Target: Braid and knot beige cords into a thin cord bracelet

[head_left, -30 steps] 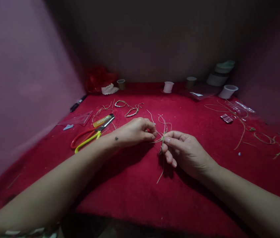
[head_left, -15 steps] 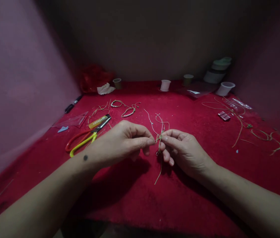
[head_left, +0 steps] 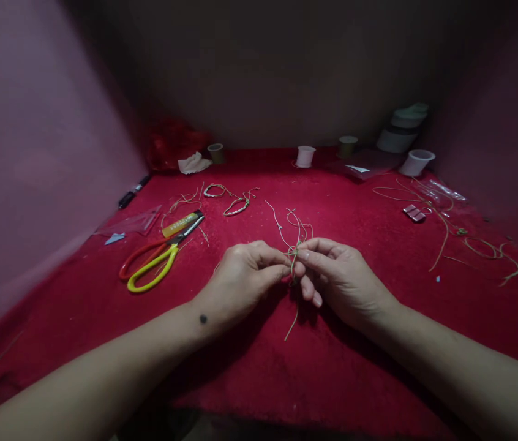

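Observation:
My left hand [head_left: 245, 278] and my right hand [head_left: 339, 278] meet over the middle of the red cloth table [head_left: 259, 367]. Both pinch a bundle of thin tan cords [head_left: 293, 245] between thumb and fingertips, the fingers touching at the knot. Loose cord ends stick up behind the fingers and one tail hangs down onto the cloth in front. Both hands are closed on the cords.
Scissors with orange and yellow handles [head_left: 153, 260] and a yellow cutter [head_left: 180, 223] lie to the left. Finished braided loops [head_left: 229, 199] lie behind. More cords [head_left: 488, 248] and a binder clip [head_left: 414, 212] lie to the right. Small cups [head_left: 305, 156] line the back wall.
My left hand has drawn back toward me and closed in against the right hand at the knot. The right hand has stayed nearly still.

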Tool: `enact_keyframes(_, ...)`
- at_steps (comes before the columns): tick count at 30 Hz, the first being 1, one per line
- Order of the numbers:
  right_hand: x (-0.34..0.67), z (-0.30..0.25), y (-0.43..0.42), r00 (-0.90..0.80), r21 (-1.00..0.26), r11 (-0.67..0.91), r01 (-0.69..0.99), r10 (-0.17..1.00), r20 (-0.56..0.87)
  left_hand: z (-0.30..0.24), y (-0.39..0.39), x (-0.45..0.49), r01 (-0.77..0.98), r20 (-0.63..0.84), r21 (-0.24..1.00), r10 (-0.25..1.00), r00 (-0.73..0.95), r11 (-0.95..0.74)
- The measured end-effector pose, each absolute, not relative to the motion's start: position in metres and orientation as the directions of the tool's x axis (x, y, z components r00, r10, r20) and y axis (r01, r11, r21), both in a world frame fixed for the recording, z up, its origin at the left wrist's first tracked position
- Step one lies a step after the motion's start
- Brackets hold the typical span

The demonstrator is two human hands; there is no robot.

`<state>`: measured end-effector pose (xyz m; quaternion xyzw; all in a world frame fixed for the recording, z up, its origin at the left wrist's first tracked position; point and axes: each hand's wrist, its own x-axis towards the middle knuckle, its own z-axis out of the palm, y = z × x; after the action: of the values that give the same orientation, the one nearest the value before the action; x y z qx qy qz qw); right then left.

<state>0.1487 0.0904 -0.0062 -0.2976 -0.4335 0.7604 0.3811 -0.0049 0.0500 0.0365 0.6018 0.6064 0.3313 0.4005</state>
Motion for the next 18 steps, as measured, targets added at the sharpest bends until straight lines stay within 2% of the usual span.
enact_keyframes(4,0.149,-0.006,0.090,-0.526,-0.888,-0.326,-0.324,0.843,-0.117,0.037,0.051,-0.002,0.290,-0.276,0.921,0.961,0.011,0.262)
enact_keyframes(6,0.149,-0.006,0.090,-0.521,-0.895,-0.319,-0.313,0.845,-0.119,0.037,0.051,-0.002,0.194,-0.322,0.930,0.947,0.018,0.312)
enact_keyframes(13,0.150,-0.007,0.090,-0.530,-0.911,-0.314,-0.269,0.838,-0.132,0.023,0.050,0.001,-0.121,-0.353,0.923,0.929,0.109,0.365)
enact_keyframes(18,0.150,-0.006,0.090,-0.544,-0.893,-0.344,-0.290,0.827,-0.141,0.016,0.052,0.005,-0.228,-0.354,0.901,0.929,0.109,0.370)
